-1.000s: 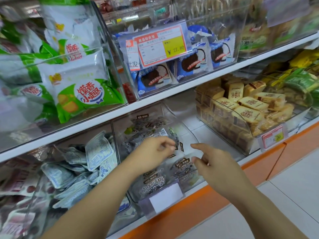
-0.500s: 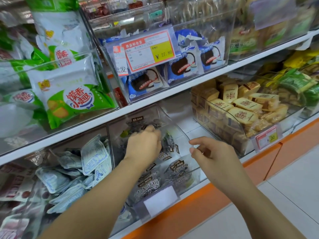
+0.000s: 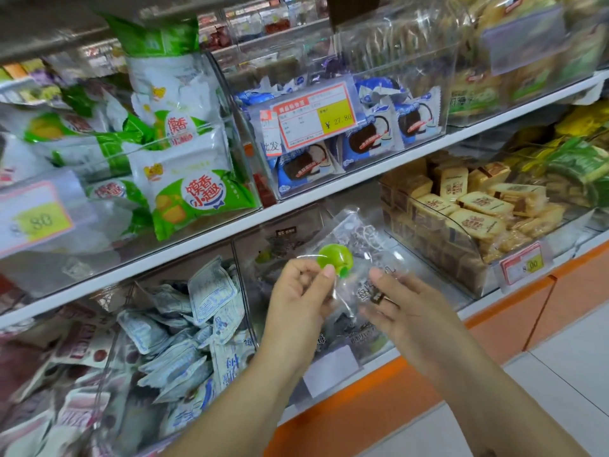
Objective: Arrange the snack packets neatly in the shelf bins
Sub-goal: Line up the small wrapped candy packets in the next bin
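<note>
A clear snack packet (image 3: 357, 255), printed with a green fruit, is held in front of the middle bin (image 3: 290, 225) of the lower shelf (image 3: 487, 305), pinched at one edge by the left hand (image 3: 296, 301) and at the other by the right hand (image 3: 408, 311). The slick film could slip from so light a pinch, or the packet be laid crooked on the loose heap. An orange plinth (image 3: 362, 410) and pale floor tiles (image 3: 560, 374) are seen below.

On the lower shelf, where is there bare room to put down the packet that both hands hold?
A bare strip of lower shelf lies between the dark-packet bin and the biscuit bin. The pale blue packets on the left are heaped high, and the biscuit bin is full too.
</note>
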Tool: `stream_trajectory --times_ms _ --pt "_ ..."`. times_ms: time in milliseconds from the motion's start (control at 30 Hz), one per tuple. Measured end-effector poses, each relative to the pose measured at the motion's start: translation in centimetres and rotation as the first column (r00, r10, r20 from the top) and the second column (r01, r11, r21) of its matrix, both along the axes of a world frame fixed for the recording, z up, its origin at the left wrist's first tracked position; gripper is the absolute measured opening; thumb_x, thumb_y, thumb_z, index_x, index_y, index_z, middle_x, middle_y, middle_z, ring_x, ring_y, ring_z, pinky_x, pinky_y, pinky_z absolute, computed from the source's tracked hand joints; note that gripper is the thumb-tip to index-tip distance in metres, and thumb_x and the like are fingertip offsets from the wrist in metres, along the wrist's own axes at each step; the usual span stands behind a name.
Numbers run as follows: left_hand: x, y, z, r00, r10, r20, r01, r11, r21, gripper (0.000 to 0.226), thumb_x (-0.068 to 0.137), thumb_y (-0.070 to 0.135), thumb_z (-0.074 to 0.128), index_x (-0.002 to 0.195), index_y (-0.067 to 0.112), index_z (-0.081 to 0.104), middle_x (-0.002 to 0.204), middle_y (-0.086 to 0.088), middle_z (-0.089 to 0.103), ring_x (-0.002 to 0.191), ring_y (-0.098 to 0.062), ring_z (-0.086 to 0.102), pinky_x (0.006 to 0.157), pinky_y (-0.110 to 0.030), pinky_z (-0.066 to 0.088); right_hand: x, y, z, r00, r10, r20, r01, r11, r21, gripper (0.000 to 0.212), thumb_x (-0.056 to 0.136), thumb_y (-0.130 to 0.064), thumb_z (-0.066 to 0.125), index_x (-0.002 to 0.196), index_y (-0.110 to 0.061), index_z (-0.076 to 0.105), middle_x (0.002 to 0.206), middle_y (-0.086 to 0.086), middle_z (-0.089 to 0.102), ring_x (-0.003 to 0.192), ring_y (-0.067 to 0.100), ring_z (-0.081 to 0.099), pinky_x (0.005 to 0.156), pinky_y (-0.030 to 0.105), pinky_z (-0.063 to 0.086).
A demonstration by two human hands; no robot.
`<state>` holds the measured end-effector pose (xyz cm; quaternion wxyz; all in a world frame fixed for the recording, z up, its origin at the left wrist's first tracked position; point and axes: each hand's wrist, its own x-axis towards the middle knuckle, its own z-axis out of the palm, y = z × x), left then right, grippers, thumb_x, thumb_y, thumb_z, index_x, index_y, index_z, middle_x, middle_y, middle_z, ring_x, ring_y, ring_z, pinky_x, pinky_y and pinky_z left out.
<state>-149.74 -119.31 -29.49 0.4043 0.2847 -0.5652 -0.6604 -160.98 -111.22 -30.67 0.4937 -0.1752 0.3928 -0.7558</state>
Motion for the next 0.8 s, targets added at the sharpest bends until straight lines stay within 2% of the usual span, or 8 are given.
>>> stream_trajectory --times_ms 100,200,300,367,433,533,633,800 --pt "0.0 -0.3 1.0 0.999 -0.001 0.04 0.002 0.999 -0.034 0.026 0.089 -0.002 0.056 0.099 0.021 0.048 0.084 0.006 0.069 0.081 -0.012 0.064 0.077 -0.03 0.055 -0.2 0.2 0.0 0.991 -0.116 -0.074 0.113 0.993 -0.036 0.022 0.07 -0.014 0.07 0.088 -0.017 0.058 0.065 -0.014 0.065 0.066 0.007 0.066 0.069 0.027 0.057" --pt "1.3 -1.8 2.2 0.956 0.076 0.283 0.028 0.938 -0.346 0.049 0.089 0.009 0.062 0.116 0.043 0.039 0.119 0.013 0.058 0.106 0.001 0.058 0.093 -0.022 0.049 -1.1 0.3 0.0 0.816 -0.202 -0.541 0.258 0.966 0.028 0.021 0.079 -0.019 0.073 0.09 -0.034 0.063 0.074 -0.011 0.063 0.074 0.006 0.063 0.074 0.022 0.054" --pt "2.1 -2.6 3.9 0.828 0.199 0.524 0.281 0.661 -0.696 0.064 0.085 0.028 0.067 0.128 0.055 0.027 0.136 0.027 0.041 0.127 0.01 0.037 0.105 -0.011 0.03 -1.4 0.2 0.4 0.598 -0.153 -0.787 0.255 0.967 0.005 0.026 0.081 -0.018 0.071 0.098 -0.035 0.062 0.087 -0.021 0.062 0.081 -0.015 0.057 0.07 0.002 0.044" --pt "1.7 -2.7 4.6 0.727 0.255 0.637 0.488 0.46 -0.741 0.065 0.084 0.034 0.069 0.135 0.049 0.032 0.133 0.027 0.042 0.127 0.008 0.035 0.105 -0.009 0.026 -1.3 0.0 0.5 0.521 -0.112 -0.846 0.201 0.98 -0.006 0.031 0.081 -0.019 0.072 0.1 -0.039 0.061 0.097 -0.026 0.06 0.093 -0.021 0.053 0.077 -0.002 0.041" --pt "1.2 -2.8 4.9 0.662 0.28 0.695 0.581 0.393 -0.712 0.053 0.084 0.035 0.068 0.132 0.041 0.046 0.126 0.024 0.053 0.118 0.006 0.046 0.101 -0.015 0.036 -1.1 -0.1 0.6 0.451 -0.095 -0.887 0.163 0.986 -0.023 0.035 0.08 -0.019 0.072 0.095 -0.048 0.058 0.101 -0.025 0.062 0.1 -0.016 0.054 0.083 0.0 0.04" --pt "0.9 -3.2 4.5 0.698 0.292 0.654 0.531 0.402 -0.746 0.036 0.085 0.03 0.069 0.118 0.038 0.056 0.098 0.027 0.061 0.091 0.016 0.052 0.079 -0.008 0.038 -1.2 -0.1 0.8 0.435 -0.139 -0.89 0.164 0.984 -0.074 0.036 0.083 -0.019 0.069 0.097 -0.05 0.057 0.106 -0.025 0.062 0.103 -0.013 0.054 0.087 0.004 0.041" --pt "0.8 -4.2 3.3 0.755 0.36 0.547 0.287 0.569 -0.771 0.024 0.081 0.021 0.072 0.094 0.036 0.059 0.071 0.021 0.059 0.067 0.007 0.055 0.063 -0.007 0.039 -1.8 0.2 1.0 0.465 -0.227 -0.855 0.248 0.961 -0.121 0.032 0.087 -0.022 0.064 0.1 -0.05 0.056 0.108 -0.028 0.058 0.107 -0.012 0.051 0.088 0.005 0.039" --pt "-0.5 -5.8 -0.7 0.715 0.296 0.633 0.154 0.816 -0.556 0.027 0.079 0.021 0.076 0.078 0.032 0.05 0.089 0.02 0.057 0.091 -0.003 0.059 0.071 -0.014 0.042 -3.1 0.1 -0.1 0.556 -0.186 -0.81 0.337 0.941 0.016 0.016 0.088 -0.022 0.063 0.094 -0.037 0.062 0.098 -0.019 0.065 0.092 -0.005 0.059 0.082 0.018 0.046"
